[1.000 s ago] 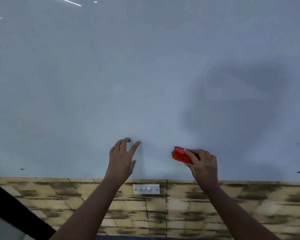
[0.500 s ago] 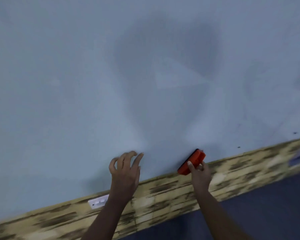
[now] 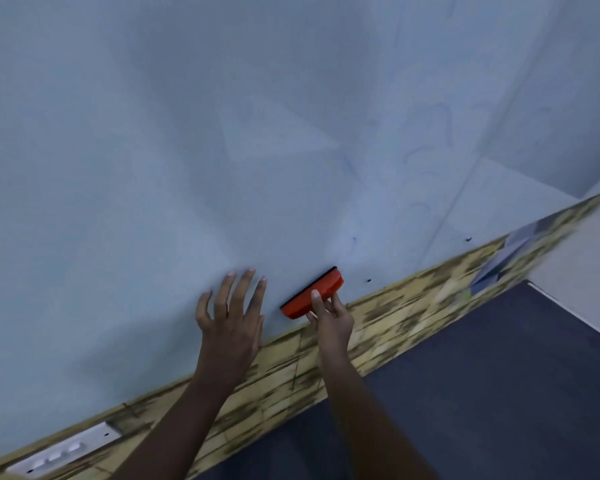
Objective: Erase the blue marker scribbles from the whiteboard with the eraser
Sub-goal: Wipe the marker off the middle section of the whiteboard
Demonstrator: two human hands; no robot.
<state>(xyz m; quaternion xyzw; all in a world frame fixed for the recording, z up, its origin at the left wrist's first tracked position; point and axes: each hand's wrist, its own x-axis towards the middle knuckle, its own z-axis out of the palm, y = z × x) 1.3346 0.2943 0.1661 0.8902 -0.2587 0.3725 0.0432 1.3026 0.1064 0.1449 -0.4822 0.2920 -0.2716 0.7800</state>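
Dark blue floor point(image 3: 482, 393) nearest, then a yellow wood-patterned band point(image 3: 388, 320) with a white switch plate point(image 3: 63, 452). Above it the whiteboard point(image 3: 153, 168) — left hand point(image 3: 232, 323) spread flat on it, right hand point(image 3: 329, 317) gripping the orange eraser point(image 3: 312, 292) at its lower edge — faint blue scribbles point(image 3: 426, 140) beyond.

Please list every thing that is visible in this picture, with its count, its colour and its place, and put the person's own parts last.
whiteboard: one, pale grey-blue, fills the upper view
blue marker scribbles: several, faint blue, upper right of the board
eraser: one, orange with a dark pad, against the board's lower part
wall strip: one, yellow-brown pattern, below the board
switch plate: one, white, lower left on the strip
floor: dark grey, lower right
left hand: fingers spread on the board
right hand: grips the eraser
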